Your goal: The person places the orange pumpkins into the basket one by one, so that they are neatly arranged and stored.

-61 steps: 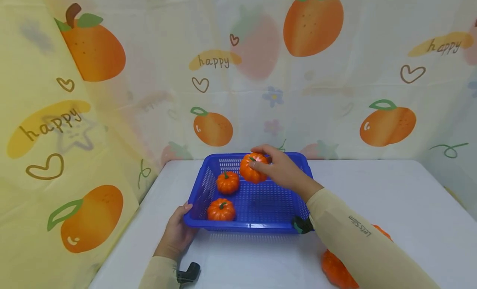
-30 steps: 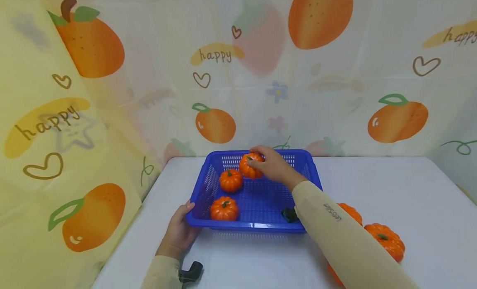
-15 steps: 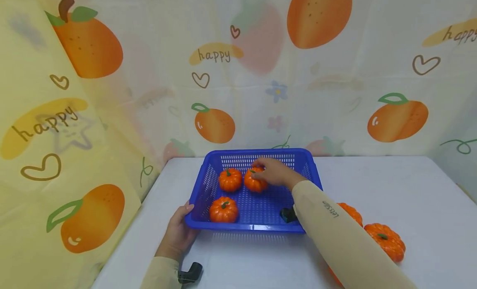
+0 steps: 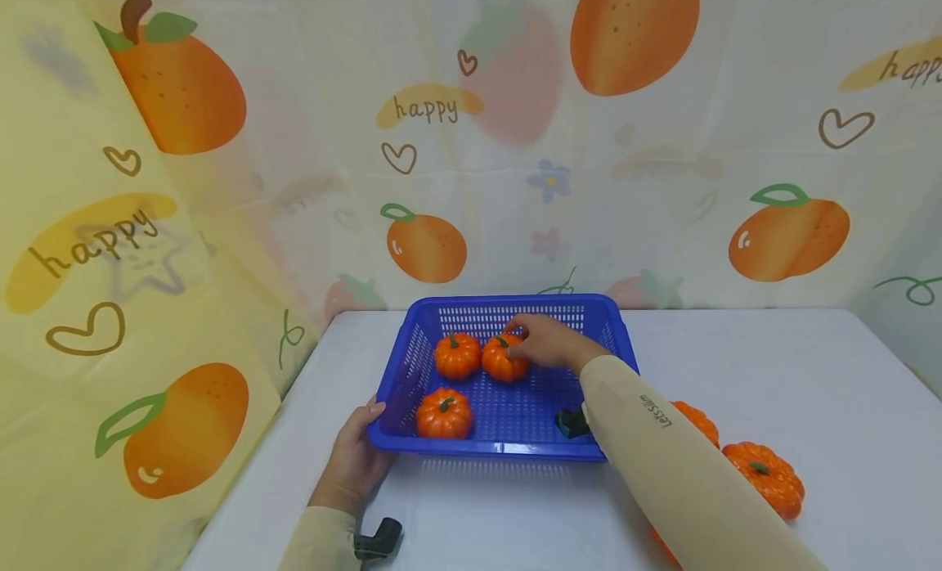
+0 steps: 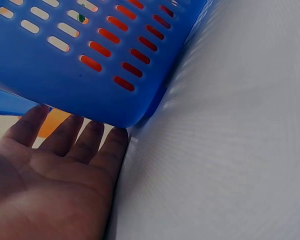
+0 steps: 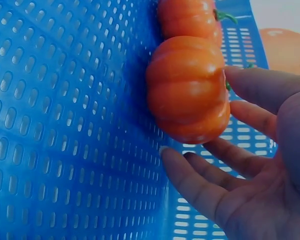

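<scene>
Pumpkins (image 4: 776, 483) nr bskt (image 4: 500, 448), part-behind sleeve (image 4: 673, 473)

Behind the white table (image 4: 743, 366) hangs a pale sheet (image 4: 500, 195) printed with oranges (image 4: 427, 249), brown hearts (image 4: 399, 158), flowers (image 4: 550, 181) and the word "happy" (image 4: 427, 108); its left side looks yellow.

A white table (image 4: 736, 362) spreads beneath the left hand (image 4: 353, 460) and right hand (image 4: 548, 342). Beyond them hangs cloth (image 4: 486, 203) printed with oranges (image 4: 427, 249) and hearts (image 4: 399, 158), yellow left of the left hand, greyer right of the right hand.
</scene>
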Tool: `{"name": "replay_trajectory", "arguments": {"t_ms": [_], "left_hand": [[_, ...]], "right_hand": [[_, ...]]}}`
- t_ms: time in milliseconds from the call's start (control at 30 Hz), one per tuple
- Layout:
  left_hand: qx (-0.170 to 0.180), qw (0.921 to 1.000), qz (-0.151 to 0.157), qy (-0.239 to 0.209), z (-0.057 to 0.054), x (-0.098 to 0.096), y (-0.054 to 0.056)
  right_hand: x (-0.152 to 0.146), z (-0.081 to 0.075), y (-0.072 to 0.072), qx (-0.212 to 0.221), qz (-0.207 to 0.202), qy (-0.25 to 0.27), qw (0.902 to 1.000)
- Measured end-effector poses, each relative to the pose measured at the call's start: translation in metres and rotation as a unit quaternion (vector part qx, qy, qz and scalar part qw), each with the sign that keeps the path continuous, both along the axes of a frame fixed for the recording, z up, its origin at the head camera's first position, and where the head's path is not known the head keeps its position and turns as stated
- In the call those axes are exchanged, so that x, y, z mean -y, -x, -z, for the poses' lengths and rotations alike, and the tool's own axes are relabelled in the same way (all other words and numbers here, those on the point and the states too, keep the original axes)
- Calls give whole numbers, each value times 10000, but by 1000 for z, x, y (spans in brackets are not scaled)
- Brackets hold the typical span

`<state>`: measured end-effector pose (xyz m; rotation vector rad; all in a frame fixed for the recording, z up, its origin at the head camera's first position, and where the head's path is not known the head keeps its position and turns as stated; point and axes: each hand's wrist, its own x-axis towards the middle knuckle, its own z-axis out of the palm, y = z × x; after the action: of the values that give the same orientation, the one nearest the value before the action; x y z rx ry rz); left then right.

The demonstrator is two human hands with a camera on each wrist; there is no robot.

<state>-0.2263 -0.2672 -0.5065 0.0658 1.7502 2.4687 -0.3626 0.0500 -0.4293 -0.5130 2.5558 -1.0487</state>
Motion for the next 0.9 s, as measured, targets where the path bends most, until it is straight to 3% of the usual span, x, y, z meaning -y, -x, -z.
{"name": "replay_trajectory", "arguments": {"t_ms": [267, 567, 900], "left_hand": [[-8, 10000, -33, -77, -2, -2, 0], [89, 9998, 34, -156, 3, -2, -3], [-98, 9996, 153, -231, 3, 0, 0]], "right_hand": [[-1, -5, -2, -30, 51, 139, 9999], [1, -14, -5, -616, -21, 405, 9973], [2, -26, -17, -851, -137, 501, 9950]]}}
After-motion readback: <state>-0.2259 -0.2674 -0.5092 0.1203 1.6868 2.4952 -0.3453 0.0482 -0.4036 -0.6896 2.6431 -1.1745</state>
